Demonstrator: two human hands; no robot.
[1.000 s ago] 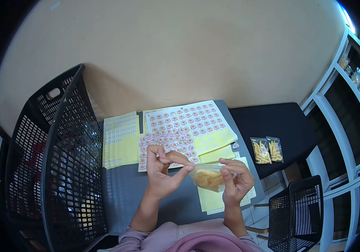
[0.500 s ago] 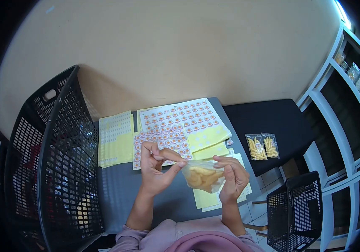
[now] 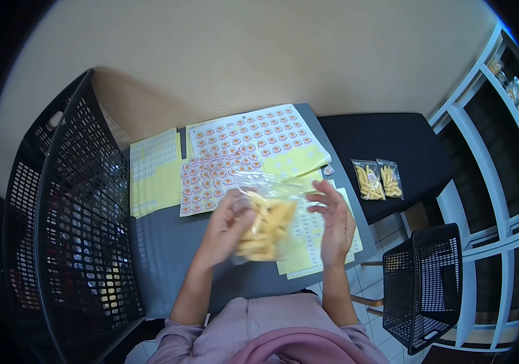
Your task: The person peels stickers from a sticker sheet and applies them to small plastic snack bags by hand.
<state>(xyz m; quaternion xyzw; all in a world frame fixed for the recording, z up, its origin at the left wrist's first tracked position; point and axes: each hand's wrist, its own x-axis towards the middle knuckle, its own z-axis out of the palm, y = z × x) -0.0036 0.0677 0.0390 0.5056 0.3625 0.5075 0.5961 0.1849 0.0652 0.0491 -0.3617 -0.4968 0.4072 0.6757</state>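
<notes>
Left hand (image 3: pixel 226 227) has the snack bag (image 3: pixel 267 221) pinched upright over the table (image 3: pixel 174 261), right hand (image 3: pixel 334 219) spread beside it, so I'd flatten the front before sticking anything.

Head view, looking down at a grey table (image 3: pixel 168 255): the left hand (image 3: pixel 226 227) grips a clear bag of yellow snacks (image 3: pixel 267 223), while the right hand (image 3: pixel 334 221) hangs open just beside it. Behind the hands lie sticker sheets (image 3: pixel 241 161) and yellow backing sheets (image 3: pixel 153 176). A black mesh basket (image 3: pixel 71 218) stands at left; two filled bags (image 3: pixel 378 179) rest on a black surface (image 3: pixel 387 136) at right.
</notes>
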